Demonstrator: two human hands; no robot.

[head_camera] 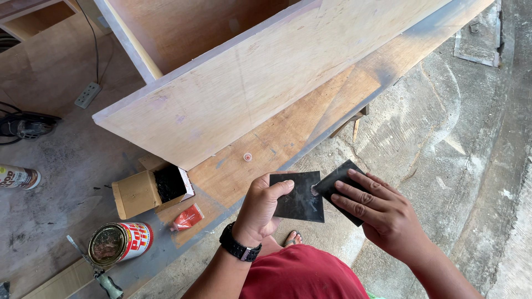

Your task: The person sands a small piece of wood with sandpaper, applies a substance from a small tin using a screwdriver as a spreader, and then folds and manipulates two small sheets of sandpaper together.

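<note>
My left hand (260,210), with a black watch on the wrist, pinches a flat black square scraper (299,199) by its left edge. My right hand (382,213) holds a second black square scraper (338,182), fingers spread flat over it. The two black pieces meet at one corner, where a pale smear of paste sits between them. Both hands hover over the concrete floor (443,138), just in front of a large plywood cabinet panel (249,83) that lies on a wooden board (288,138).
At left sit an open round can of putty (119,242), a cardboard box with black material (152,191), a small red packet (187,217), a putty knife (100,274), a spray can (19,178), a power strip (87,94) and a power tool (27,126).
</note>
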